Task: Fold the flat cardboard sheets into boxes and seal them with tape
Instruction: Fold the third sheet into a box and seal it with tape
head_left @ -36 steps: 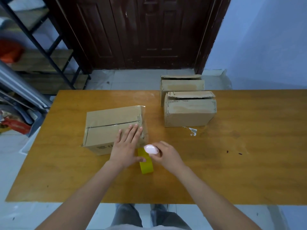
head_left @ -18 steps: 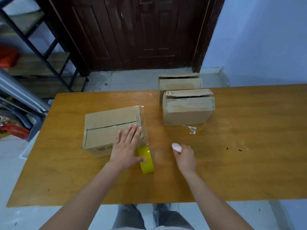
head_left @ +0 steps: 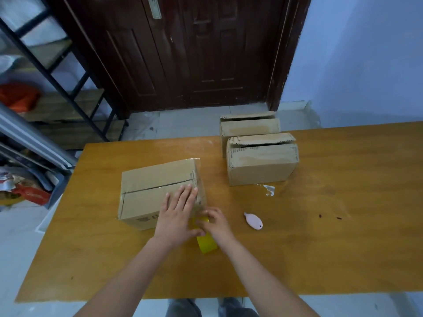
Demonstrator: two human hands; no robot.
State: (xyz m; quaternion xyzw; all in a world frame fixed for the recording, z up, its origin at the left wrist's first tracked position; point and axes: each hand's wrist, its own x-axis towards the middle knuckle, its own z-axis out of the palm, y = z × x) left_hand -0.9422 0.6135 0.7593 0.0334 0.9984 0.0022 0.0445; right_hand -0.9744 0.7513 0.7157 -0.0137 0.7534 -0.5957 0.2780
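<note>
Left hand (head_left: 177, 216) lies flat, fingers straight, on the taped cardboard box (head_left: 158, 191). Right hand (head_left: 216, 223) fingers curl onto the yellow tape roll (head_left: 207, 244) beside the box's near corner. Wooden table (head_left: 343, 236); dark door (head_left: 194, 53) behind.

Hardly any print to read here, and none of it clear.

Dark printed marks sit on the near side face of the cardboard box (head_left: 158, 191), just left of and below the left hand's fingers (head_left: 183, 195) lying flat on its top; they are too blurred to make out. Nothing else in sight carries readable lettering.
</note>
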